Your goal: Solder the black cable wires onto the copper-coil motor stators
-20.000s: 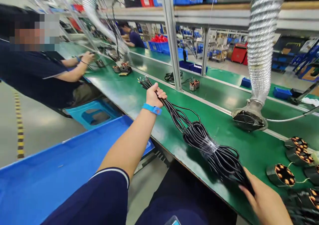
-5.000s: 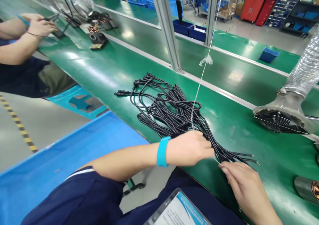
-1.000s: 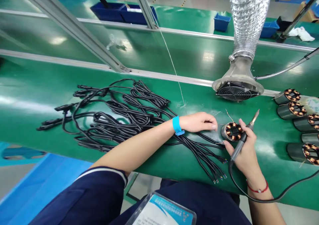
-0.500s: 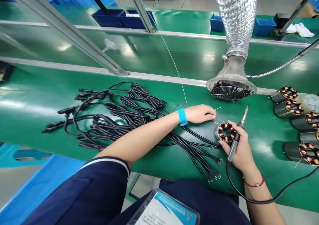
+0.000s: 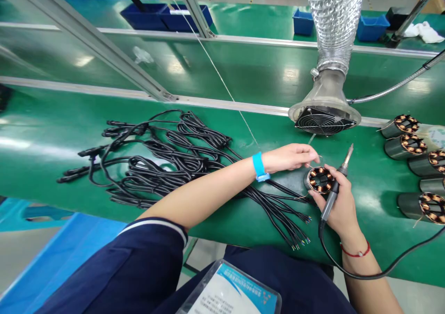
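Observation:
My right hand (image 5: 339,205) grips a round motor stator (image 5: 320,180) with copper windings and, along with it, a soldering iron (image 5: 332,198). The iron's metal tip points up and away, clear of the stator. Its black cable loops down past my right wrist. Just above the stator's left rim is my left hand (image 5: 295,157), with thumb and fingertips closed in a pinch. A thin wire (image 5: 321,156) shows at those fingertips; where it leads is hard to make out. Bundled black cables (image 5: 167,161) lie under and left of my left forearm, their stripped coloured ends near the table edge.
Several more stators (image 5: 405,147) stand at the right. A fume extractor hood (image 5: 323,114) on a silver duct hangs above the stator. A thin white strand (image 5: 222,80) runs down to the bench (image 5: 41,119). Blue bins (image 5: 302,26) sit behind the metal frame.
My left hand has moved right, and its fingertips are now closer above the stator with a wire at them. My right hand still holds the stator and soldering iron. The view has shifted slightly.

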`<control>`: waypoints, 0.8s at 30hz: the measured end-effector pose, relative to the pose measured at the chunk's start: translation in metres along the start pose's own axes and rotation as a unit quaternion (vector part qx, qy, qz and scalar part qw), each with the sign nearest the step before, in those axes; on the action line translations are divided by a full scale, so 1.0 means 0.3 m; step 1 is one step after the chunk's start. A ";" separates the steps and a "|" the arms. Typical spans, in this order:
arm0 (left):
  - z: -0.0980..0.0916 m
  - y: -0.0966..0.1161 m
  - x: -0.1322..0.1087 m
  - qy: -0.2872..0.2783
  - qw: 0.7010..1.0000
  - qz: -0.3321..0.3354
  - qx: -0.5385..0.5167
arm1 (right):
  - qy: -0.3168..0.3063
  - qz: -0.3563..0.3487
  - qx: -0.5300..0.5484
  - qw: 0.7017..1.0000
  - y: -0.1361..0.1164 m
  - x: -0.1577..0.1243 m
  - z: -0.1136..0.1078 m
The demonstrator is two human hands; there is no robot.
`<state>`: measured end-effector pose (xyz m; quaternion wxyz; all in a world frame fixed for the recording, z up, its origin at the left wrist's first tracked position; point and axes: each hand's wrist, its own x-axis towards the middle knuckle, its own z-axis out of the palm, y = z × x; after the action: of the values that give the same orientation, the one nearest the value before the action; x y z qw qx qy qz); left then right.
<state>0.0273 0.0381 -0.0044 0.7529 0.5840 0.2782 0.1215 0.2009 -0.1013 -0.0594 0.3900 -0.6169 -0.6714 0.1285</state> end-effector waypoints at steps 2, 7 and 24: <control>0.001 -0.005 -0.055 -0.006 0.996 -0.001 0.087 | 0.019 0.019 -0.008 1.000 -0.004 -0.003 0.001; 0.010 -0.043 -0.154 -0.093 0.975 0.022 0.202 | 0.040 0.048 -0.009 0.998 -0.010 -0.006 0.015; 0.040 -0.056 -0.100 -0.096 0.889 -0.029 0.447 | 0.018 -0.033 0.096 0.995 0.038 0.034 -0.076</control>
<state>0.0073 0.0082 -0.0099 0.4388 0.8590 0.2464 -0.0946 0.2254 -0.0965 -0.0481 0.4631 -0.5566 -0.6688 0.1685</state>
